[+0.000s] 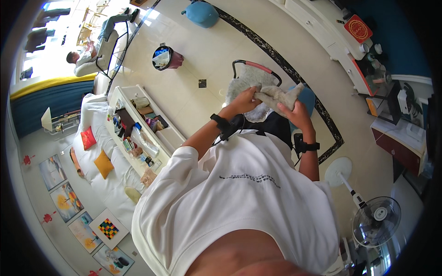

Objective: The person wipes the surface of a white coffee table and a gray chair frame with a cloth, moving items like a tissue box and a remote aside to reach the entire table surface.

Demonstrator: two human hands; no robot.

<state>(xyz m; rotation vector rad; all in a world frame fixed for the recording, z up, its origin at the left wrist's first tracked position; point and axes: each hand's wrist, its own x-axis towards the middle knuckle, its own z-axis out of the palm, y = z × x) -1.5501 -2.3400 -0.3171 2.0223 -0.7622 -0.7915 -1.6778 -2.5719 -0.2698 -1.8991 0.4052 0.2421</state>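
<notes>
My left hand (246, 100) pinches one end of a bunched grey-beige cloth (276, 96). The opposite side of that cloth is in my right hand (297, 115), with the thumb pressed on top. It hangs folded between both hands, and one pointed corner sticks up at the right. Beneath and beyond it is a grey plush-covered seat (238, 88), partly hidden by my hands and the cloth. A curved black bar with a red sleeve (259, 66) rises at the seat's far side. Each wrist wears a black band.
A blue rounded object (307, 98) stands close at the right, another (203, 14) farther off. A waste bin (169, 58) is ahead. Left are a cluttered white table (143, 124) and a covered sofa (100, 151). A standing fan (376, 220) is right. A person (84, 57) sits far left.
</notes>
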